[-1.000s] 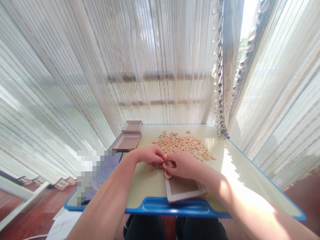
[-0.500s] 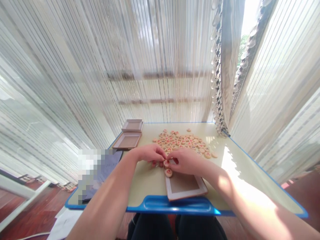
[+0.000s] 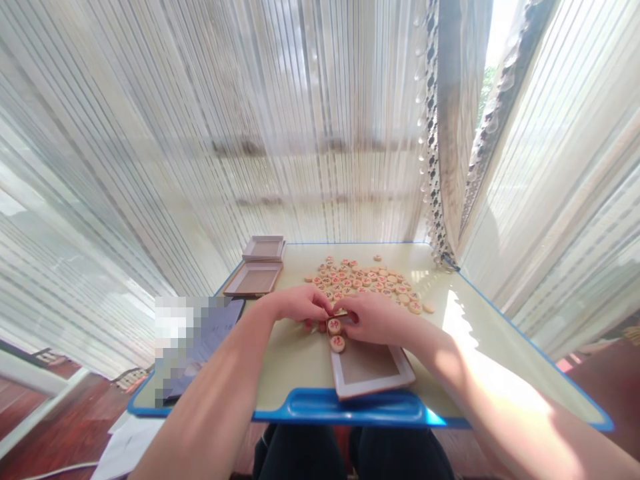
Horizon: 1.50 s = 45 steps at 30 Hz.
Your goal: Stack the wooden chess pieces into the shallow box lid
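Curls left hand (image 3: 303, 304) and right hand (image 3: 376, 319) half-closed at the shallow box (image 3: 376, 387) — perhaps to line up two discs (image 3: 337, 344) along its side; cannot tell any firm grip.

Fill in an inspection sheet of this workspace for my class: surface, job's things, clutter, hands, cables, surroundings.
Surface: pale tabletop, blue-edged, partly sunlit.
Job's things: near tray, with lower piece and upper piece, both red-marked, at its left side; scattered pieces lie beyond.
Clutter: other trays, far left; flat grey-blue item, left, partly pixelated.
Hands: left hand and right hand, at the near tray's far-left corner; exact grip unclear.
Cables: white cord-like strand, floor level, lower left.
Surroundings: striped curtains; reddish floor; white papers below the table's left side.
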Tool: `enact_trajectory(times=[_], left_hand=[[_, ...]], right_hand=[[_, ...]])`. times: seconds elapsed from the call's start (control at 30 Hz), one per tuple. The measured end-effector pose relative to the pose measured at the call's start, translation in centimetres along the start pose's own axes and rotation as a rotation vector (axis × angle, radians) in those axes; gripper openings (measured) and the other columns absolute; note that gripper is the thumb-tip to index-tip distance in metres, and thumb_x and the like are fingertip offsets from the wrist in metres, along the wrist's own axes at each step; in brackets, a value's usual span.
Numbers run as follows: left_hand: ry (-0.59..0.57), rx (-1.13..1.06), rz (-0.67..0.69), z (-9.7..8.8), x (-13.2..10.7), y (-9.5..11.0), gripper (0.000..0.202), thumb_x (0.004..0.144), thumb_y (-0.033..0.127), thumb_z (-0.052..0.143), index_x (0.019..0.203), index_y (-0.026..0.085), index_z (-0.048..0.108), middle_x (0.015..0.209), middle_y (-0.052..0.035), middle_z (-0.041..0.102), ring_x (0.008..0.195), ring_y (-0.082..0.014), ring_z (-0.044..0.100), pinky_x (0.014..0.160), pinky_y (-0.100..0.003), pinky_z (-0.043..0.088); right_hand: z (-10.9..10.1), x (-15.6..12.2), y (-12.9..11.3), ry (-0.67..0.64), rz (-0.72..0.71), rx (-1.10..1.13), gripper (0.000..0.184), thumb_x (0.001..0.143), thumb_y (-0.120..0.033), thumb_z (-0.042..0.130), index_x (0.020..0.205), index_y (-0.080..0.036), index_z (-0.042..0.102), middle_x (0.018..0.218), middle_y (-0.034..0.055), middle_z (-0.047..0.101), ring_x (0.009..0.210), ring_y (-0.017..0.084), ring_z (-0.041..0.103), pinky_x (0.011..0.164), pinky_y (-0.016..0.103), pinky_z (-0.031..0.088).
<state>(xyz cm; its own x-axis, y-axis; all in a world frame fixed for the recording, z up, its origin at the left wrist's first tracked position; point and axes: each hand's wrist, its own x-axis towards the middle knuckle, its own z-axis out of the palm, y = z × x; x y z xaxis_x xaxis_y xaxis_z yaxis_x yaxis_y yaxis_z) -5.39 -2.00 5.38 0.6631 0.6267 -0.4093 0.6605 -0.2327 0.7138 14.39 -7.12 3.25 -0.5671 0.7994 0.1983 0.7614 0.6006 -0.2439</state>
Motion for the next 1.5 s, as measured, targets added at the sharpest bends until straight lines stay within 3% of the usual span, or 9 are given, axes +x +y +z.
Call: enact_trajectory(times=[0.33, 0.63, 0.87, 1.03, 1.2, 1.5], left_hand=[[-0.003, 0.008, 0.006, 0.0, 0.0, -0.1, 0.027, 0.068, 0.025, 0.052, 0.089, 0.018, 0.069, 0.069, 0.0007, 0.064, 0.054, -0.0079, 0.053, 0.048, -0.017, 0.036], [-0.014, 0.011, 0.024, -0.1, 0.1, -0.2, 0.025, 0.069, 0.025, 0.053, 0.088, 0.018, 0.068, 0.068, 0.0011, 0.064, 0.053, -0.0081, 0.053, 0.047, -0.017, 0.035], [-0.015, 0.004, 0.030, 0.0, 0.0, 0.0, 0.024, 0.069, 0.025, 0.054, 0.087, 0.017, 0.068, 0.067, 0.0015, 0.063, 0.053, -0.0079, 0.053, 0.051, -0.018, 0.039], [-0.013, -0.019, 0.017, 0.0, 0.1, -0.1, 0.025, 0.069, 0.025, 0.055, 0.089, 0.017, 0.068, 0.067, 0.0014, 0.063, 0.053, -0.0077, 0.052, 0.051, -0.018, 0.040], [-0.011, -0.018, 0.034, 0.0, 0.3, -0.4, 0.026, 0.068, 0.025, 0.055, 0.088, 0.017, 0.068, 0.070, 0.0003, 0.065, 0.054, -0.0087, 0.053, 0.053, -0.019, 0.042], [-0.014, -0.001, 0.038, 0.0, 0.2, -0.4, 0.023, 0.067, 0.026, 0.055, 0.084, 0.018, 0.068, 0.071, 0.0003, 0.066, 0.056, -0.0093, 0.054, 0.054, -0.019, 0.042]], right_hand=[[0.3, 0.2, 0.4, -0.020, 0.000, -0.038, 0.022, 0.080, -0.036, 0.052, 0.098, -0.029, 0.063, 0.083, -0.0001, 0.066, 0.071, 0.015, 0.055, 0.056, 0.024, 0.029], [0.0, 0.2, 0.6, -0.063, -0.028, 0.029, 0.030, 0.080, -0.046, 0.053, 0.104, -0.030, 0.062, 0.090, 0.0021, 0.067, 0.079, 0.018, 0.058, 0.062, 0.025, 0.034], [0.2, 0.4, 1.0, -0.052, -0.048, 0.034, 0.028, 0.080, -0.040, 0.053, 0.105, -0.030, 0.062, 0.089, 0.0009, 0.067, 0.077, 0.017, 0.057, 0.062, 0.025, 0.034], [-0.2, 0.1, 0.7, -0.055, -0.030, 0.046, 0.021, 0.079, -0.032, 0.054, 0.096, -0.027, 0.064, 0.082, 0.0004, 0.066, 0.072, 0.015, 0.055, 0.060, 0.023, 0.032], [-0.3, -0.1, 0.4, -0.037, -0.053, 0.062, 0.021, 0.078, -0.041, 0.055, 0.085, -0.023, 0.065, 0.074, -0.0003, 0.065, 0.063, 0.012, 0.051, 0.056, 0.023, 0.030], [-0.1, 0.1, 0.5, -0.026, -0.104, 0.134, 0.024, 0.079, -0.040, 0.056, 0.098, -0.029, 0.066, 0.086, 0.0002, 0.068, 0.076, 0.015, 0.057, 0.066, 0.024, 0.036]])
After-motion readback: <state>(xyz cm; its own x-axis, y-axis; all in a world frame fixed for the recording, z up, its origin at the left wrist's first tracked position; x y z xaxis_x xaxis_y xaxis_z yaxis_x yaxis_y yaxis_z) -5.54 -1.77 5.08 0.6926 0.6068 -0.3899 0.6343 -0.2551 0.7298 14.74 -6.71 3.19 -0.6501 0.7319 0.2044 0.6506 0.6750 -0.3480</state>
